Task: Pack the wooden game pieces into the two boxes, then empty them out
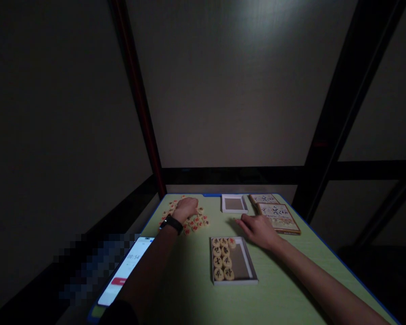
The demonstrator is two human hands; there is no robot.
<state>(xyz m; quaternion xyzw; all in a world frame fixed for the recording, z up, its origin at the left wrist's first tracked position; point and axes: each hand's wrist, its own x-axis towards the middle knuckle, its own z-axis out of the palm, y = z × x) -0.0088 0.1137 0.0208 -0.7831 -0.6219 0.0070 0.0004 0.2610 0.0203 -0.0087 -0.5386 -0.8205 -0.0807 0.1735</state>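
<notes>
My left hand (187, 208), with a dark watch on its wrist, reaches down onto a loose heap of round Chinese chess pieces (196, 222) at the far left of the table. Its fingers look curled, and whatever they hold is hidden. To the right, my right hand (257, 229) hovers above the table with its fingers drawn together; anything at the fingertips is too small to name. Nearest to it is an open shallow box (242, 262). Two columns of black-marked pieces (222, 259) fill its left side, and one red-marked piece (232, 243) sits at the top of the third column.
A second shallow box (234, 204), with no pieces visible inside, lies at the table's far edge. Two printed box lids (279, 219) overlap at the right. A lit phone (126, 271) showing a timer lies at the left edge of the green table (189, 293).
</notes>
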